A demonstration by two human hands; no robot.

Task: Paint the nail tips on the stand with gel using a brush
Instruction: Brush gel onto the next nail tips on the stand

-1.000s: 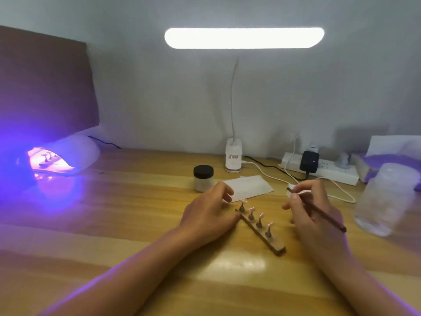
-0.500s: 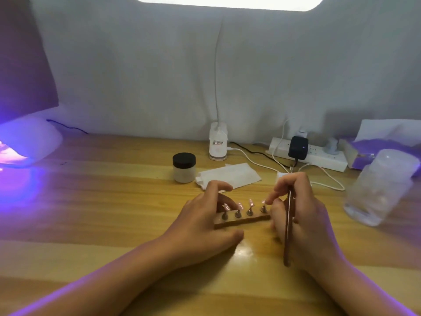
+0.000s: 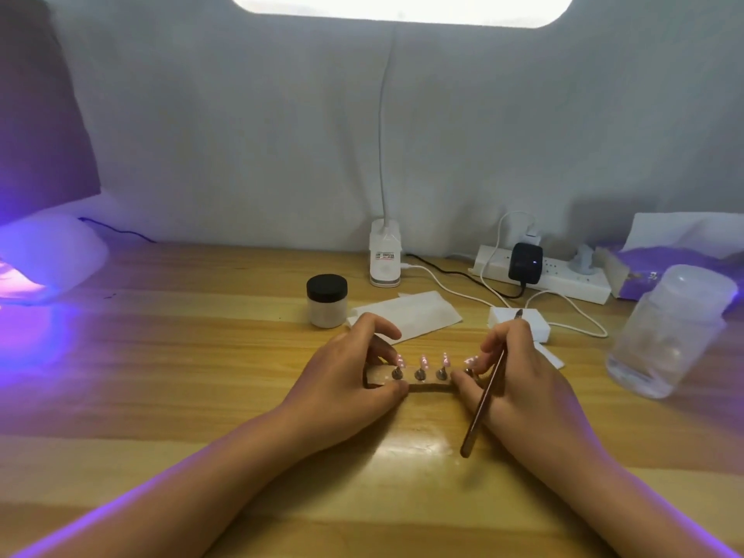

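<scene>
stand [image 3: 427, 381] between hands, brush [image 3: 485, 398] in right hand [image 3: 519, 380]

Stand [image 3: 426, 381] on table [image 3: 201, 356] between hands, jar [image 3: 327, 300] behind.

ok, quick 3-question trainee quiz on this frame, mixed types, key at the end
1. True or false: the brush tip is touching a nail tip.
2. How many nail tips show on the stand?
3. The jar with the black lid is: A) open, B) closed, C) tipped over.

Key: 1. False, the right hand holds the brush with its tip pointing away, toward the wall. 2. Four. 3. B.
</scene>
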